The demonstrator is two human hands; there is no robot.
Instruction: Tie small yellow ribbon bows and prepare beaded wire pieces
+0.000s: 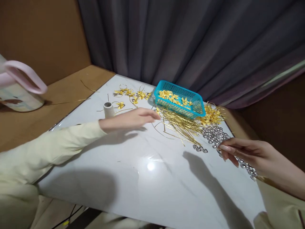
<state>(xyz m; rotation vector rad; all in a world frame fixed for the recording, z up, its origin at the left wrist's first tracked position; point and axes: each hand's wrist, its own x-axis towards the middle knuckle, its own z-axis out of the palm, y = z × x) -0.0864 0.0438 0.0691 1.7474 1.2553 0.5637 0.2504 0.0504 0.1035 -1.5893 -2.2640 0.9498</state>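
No words, brands, numbers or signs can be read anywhere: the jug (pixel 16 89) carries only a blurred picture, and the basket (pixel 178 100) is unmarked.

Silver beads (pixel 215 135) heaped beside gold strips (pixel 181 124).

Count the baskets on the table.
1. The blue basket sits at the far edge of the white table, holding yellow flowers, just past the left hand. None seems hidden.
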